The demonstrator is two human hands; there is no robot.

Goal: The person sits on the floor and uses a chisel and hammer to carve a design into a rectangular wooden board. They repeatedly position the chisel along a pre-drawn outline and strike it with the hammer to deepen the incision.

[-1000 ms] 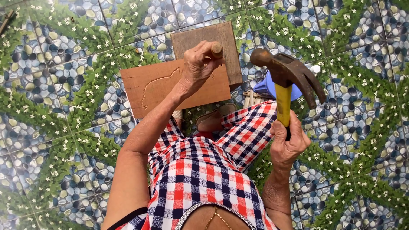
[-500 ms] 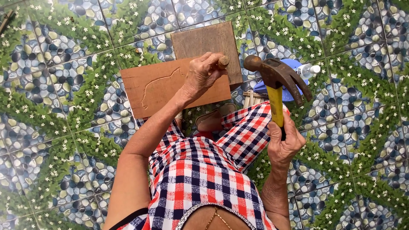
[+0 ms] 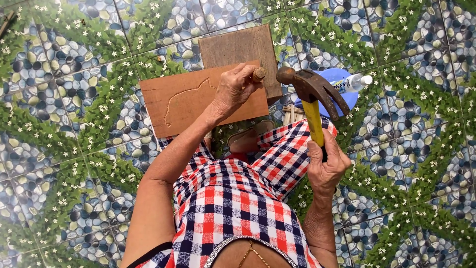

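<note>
The hammer swung nearer the chisel; both hands grasp them; bottle beside.

Home floor workspace, pebble-and-flower patterned tiles, carved wooden board

Left of carved board open floor; bottle, stool crowd right.

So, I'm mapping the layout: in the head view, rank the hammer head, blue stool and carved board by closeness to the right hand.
From the right hand:
1. Hammer head, directly above it.
2. Blue stool, up and right; too close to call against the hammer head.
3. Carved board, far left.
</note>
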